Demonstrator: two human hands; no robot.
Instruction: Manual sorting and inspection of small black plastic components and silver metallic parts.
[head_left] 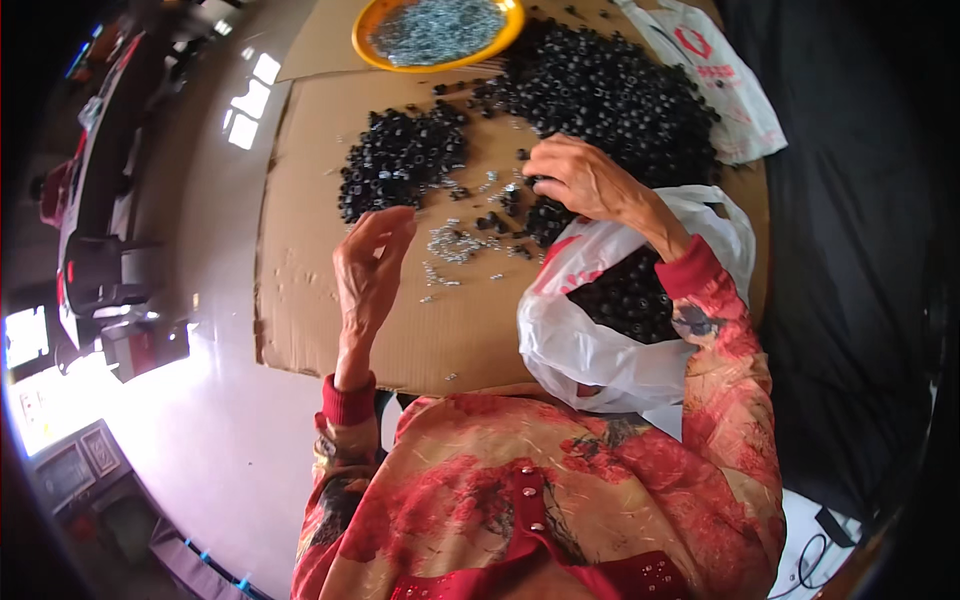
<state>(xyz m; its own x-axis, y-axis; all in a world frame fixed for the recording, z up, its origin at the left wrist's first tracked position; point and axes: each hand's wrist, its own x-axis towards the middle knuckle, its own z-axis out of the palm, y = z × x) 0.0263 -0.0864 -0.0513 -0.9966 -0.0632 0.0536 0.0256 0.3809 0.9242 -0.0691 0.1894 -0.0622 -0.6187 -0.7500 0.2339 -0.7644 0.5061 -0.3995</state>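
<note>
My left hand (372, 262) is by the lower edge of the smaller pile of black plastic caps (405, 150), thumb and fingertips brought together. Anything in that pinch is too small to make out. Over the near edge of the larger pile of black caps (620, 95) is my right hand (582, 180), its fingers curled inward; their tips and whatever they hold are hidden. Between the hands, small silvery metal pins (455, 243) lie scattered on the cardboard (310, 300) among a few loose caps. Below my right wrist sits a white plastic bag (550, 345), open, with more black caps inside.
A yellow bowl (365, 45) full of small metal pieces stands at the far edge of the cardboard. Another white plastic bag (745, 110) lies flat at the far right. Dark fabric (840, 250) hangs along the right side, and pale floor (220, 300) shows on the left.
</note>
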